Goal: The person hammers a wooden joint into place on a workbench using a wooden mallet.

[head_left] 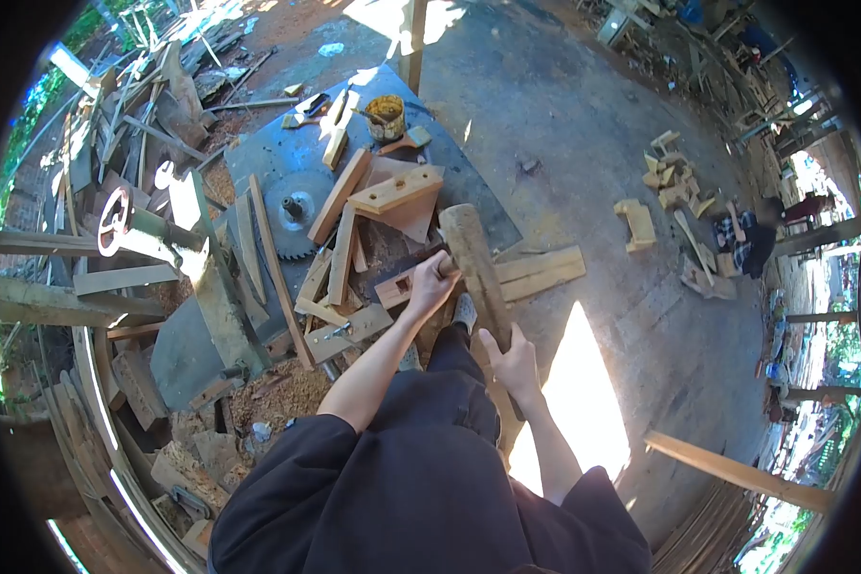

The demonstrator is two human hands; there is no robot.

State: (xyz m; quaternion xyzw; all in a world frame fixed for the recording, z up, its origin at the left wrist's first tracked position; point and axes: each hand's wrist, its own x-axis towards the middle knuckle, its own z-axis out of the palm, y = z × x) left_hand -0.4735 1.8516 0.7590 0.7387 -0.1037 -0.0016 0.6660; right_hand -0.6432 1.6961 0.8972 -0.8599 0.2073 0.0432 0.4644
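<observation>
My left hand (429, 289) is closed around a chisel's round wooden handle (448, 267); the blade is hidden below. Just under this hand lies a wooden piece with a square mortise (394, 290). My right hand (513, 364) grips a long, thick wooden mallet (475, 258), whose broad head rises beside the chisel handle. Around the work are a board with two holes (397, 189), a thick wooden bar (341, 195) and a short board with a metal fitting (350, 334).
A circular saw blade (295, 212) sits on the blue metal table (249, 158). Behind it stand a yellowish can (386, 117) and a brush (407, 141). Cut wooden parts (674, 177) lie on the concrete floor, near a seated person (746, 234). Scrap wood is piled left.
</observation>
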